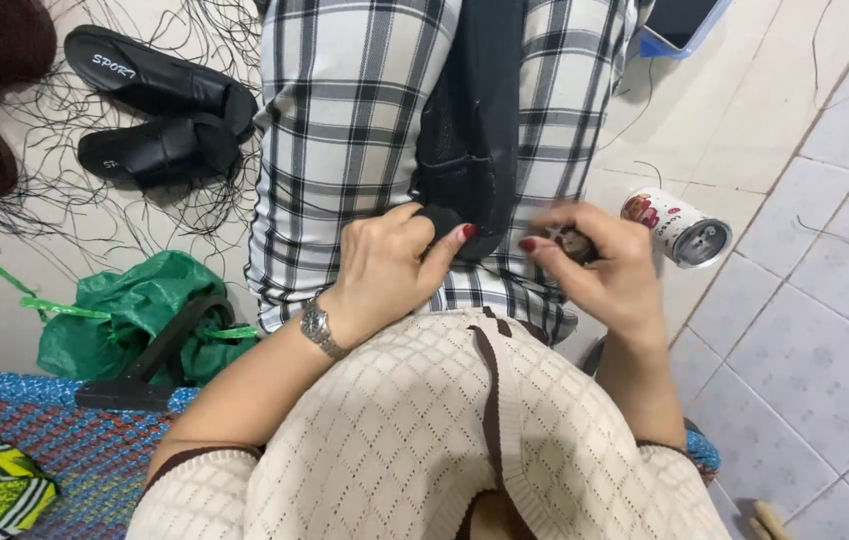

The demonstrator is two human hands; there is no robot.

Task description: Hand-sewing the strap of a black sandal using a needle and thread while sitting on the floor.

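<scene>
A long piece of black fabric lies over my lap, across black-and-white checked trousers. My left hand, with a silver wristwatch, pinches the near end of the black fabric between thumb and fingers. My right hand is just to the right of it, fingers curled around a small dark, patterned object that is blurred and mostly hidden. Both hands have red nails and are close together at the fabric's lower edge.
A drinks can lies on its side on the pale tiled floor at right. A pair of black sandals sits upper left among loose black threads. A green plastic bag lies left, a woven blue mat below it.
</scene>
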